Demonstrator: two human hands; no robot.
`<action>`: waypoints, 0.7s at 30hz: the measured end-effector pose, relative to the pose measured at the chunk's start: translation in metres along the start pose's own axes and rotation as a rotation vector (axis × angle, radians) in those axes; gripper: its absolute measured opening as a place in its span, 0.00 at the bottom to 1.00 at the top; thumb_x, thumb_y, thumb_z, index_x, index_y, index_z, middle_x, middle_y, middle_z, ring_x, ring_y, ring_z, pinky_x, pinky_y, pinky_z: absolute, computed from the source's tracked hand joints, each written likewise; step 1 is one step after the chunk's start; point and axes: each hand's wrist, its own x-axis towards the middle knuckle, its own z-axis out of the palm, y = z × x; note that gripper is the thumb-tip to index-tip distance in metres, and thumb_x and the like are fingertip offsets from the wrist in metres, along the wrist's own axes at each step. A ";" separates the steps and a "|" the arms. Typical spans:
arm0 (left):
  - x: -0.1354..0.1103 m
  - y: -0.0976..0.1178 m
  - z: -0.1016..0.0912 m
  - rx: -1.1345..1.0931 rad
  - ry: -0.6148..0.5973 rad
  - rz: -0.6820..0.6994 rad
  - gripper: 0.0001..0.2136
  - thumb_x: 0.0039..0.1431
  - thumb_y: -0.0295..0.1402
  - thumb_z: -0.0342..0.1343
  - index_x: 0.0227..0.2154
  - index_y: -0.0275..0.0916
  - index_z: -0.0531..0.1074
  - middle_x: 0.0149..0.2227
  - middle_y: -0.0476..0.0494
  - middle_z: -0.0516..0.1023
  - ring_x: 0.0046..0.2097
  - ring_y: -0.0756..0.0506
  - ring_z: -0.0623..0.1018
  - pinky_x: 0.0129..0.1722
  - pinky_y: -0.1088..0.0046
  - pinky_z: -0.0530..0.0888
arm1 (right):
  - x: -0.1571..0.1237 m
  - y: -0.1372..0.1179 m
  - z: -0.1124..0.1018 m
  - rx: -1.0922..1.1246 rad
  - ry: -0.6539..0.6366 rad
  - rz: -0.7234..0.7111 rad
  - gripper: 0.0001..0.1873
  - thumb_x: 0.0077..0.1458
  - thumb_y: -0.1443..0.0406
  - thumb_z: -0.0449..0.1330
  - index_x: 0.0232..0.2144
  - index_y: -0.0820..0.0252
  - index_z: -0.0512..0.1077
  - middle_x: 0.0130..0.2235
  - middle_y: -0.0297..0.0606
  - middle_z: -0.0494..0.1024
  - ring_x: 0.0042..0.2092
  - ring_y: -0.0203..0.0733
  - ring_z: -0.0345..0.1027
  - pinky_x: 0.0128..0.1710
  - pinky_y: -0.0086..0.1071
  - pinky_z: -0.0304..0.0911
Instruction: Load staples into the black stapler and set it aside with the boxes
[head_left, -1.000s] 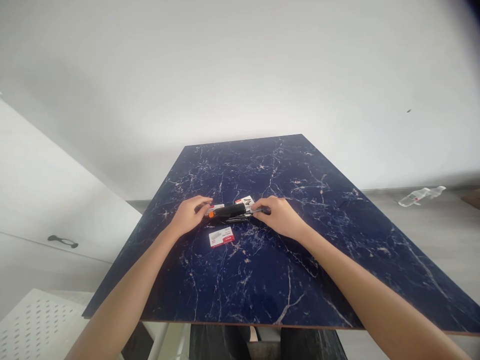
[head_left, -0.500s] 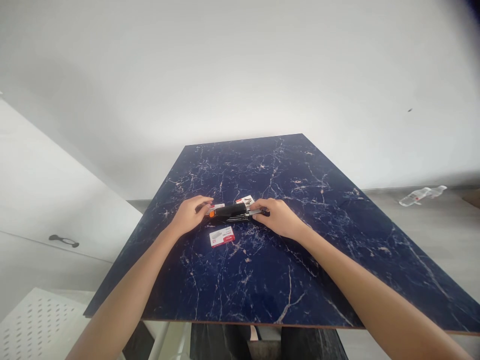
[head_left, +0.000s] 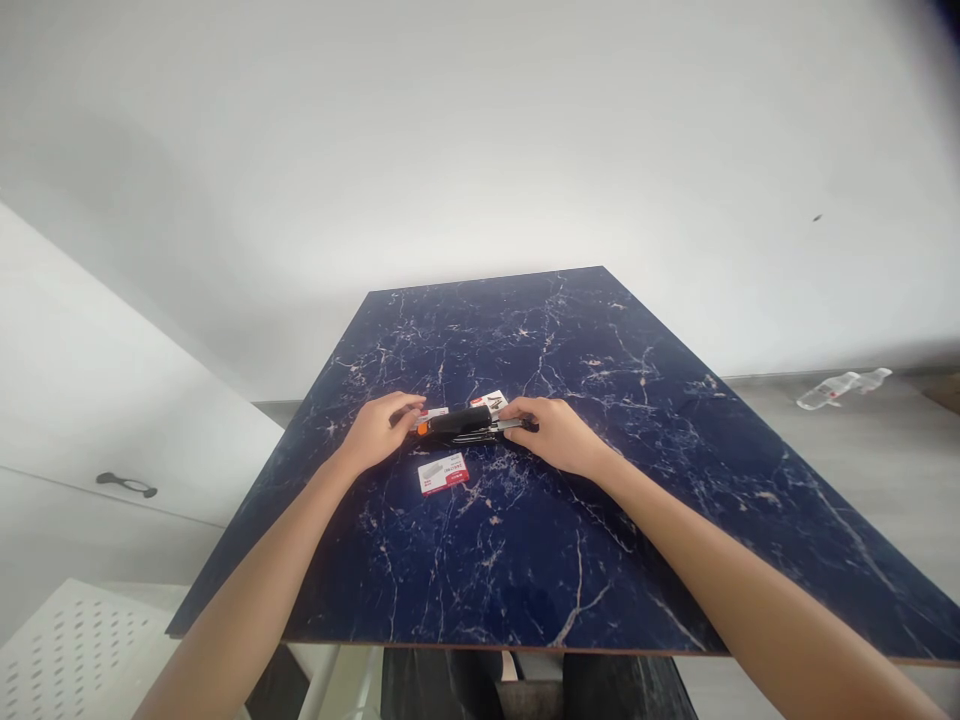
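Note:
A black stapler [head_left: 459, 423] with an orange end lies on the dark blue marbled table [head_left: 570, 520], lengthwise between my hands. My left hand [head_left: 379, 430] grips its orange left end with curled fingers. My right hand [head_left: 556, 433] pinches the metal front end on the right. A small red and white staple box [head_left: 442, 473] lies just in front of the stapler. Two more small boxes sit right behind it, one [head_left: 433, 412] near my left fingers and one [head_left: 491, 401] near my right fingers.
White cabinet with a dark handle [head_left: 126, 484] stands to the left. A white perforated surface [head_left: 67, 650] shows at the lower left. A clear plastic bottle [head_left: 844, 386] lies on the floor at the right.

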 end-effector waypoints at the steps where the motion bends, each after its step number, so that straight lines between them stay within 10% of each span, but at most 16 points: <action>1: 0.000 0.000 0.000 0.000 -0.001 -0.003 0.15 0.69 0.41 0.51 0.50 0.43 0.77 0.47 0.43 0.82 0.46 0.42 0.81 0.46 0.64 0.77 | 0.000 0.000 0.000 0.003 -0.003 0.003 0.11 0.59 0.63 0.62 0.45 0.48 0.78 0.46 0.32 0.82 0.45 0.45 0.76 0.46 0.38 0.69; 21: 0.000 0.001 -0.001 0.014 -0.017 0.002 0.16 0.69 0.42 0.50 0.51 0.44 0.77 0.47 0.42 0.82 0.47 0.41 0.81 0.46 0.64 0.76 | -0.001 -0.004 -0.001 -0.026 -0.006 -0.009 0.10 0.59 0.64 0.61 0.43 0.48 0.79 0.47 0.33 0.82 0.44 0.44 0.75 0.43 0.35 0.68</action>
